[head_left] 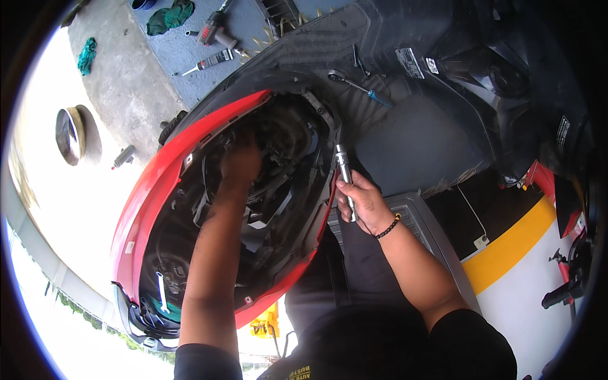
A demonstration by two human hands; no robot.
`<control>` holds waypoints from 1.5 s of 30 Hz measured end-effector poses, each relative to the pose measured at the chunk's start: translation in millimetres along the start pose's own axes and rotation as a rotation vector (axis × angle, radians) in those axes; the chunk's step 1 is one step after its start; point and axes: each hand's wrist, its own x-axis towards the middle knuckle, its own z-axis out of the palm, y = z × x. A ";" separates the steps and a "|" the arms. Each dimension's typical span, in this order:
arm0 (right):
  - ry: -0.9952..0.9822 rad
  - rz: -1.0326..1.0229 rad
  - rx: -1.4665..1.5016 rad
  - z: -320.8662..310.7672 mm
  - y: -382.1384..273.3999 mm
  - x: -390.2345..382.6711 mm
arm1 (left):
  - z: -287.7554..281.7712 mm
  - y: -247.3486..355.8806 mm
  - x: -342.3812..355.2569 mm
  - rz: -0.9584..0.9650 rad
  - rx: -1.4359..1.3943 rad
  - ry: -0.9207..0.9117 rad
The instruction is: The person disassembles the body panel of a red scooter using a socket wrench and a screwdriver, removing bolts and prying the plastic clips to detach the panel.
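In my right hand [367,202] is a chrome socket on an extension bar [343,166], held upright with the fingers wrapped round its lower part. The hand is just right of a red scooter body panel [166,171] with an open, dark cavity inside. My left hand [242,158] reaches deep into that cavity, among black hoses and parts; its fingers are lost in shadow. A combination wrench [162,291] rests at the near left end of the cavity, by a green cloth [170,310].
A ratchet [354,83] lies on the black floorboard [411,136] to the right. Beyond the scooter are an impact wrench [211,28], a sealant tube [216,59] and a dark green rag [172,18]. A round metal drum [71,136] stands far left; a handlebar grip [557,296] juts in at right.
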 end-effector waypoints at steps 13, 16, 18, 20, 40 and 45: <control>0.132 0.020 0.020 -5.2 32.8 8.6 | 13.6 -10.5 -5.8 0.090 0.062 -0.009; 0.117 0.009 0.021 -13.7 38.0 6.7 | 5.6 -5.2 -2.9 0.082 0.060 -0.007; 0.108 -0.003 0.022 -17.5 39.0 6.8 | 1.0 -5.9 0.1 0.074 0.026 -0.136; 0.125 0.024 -0.011 -16.3 37.9 7.7 | 4.6 -13.7 -2.2 0.109 0.020 -0.082; 0.059 0.047 0.039 -45.2 40.2 -3.1 | -2.3 -11.3 -8.3 0.113 0.127 0.005; 0.010 0.027 0.053 -54.3 32.6 -9.2 | -11.4 -5.5 -3.9 0.018 0.073 -0.213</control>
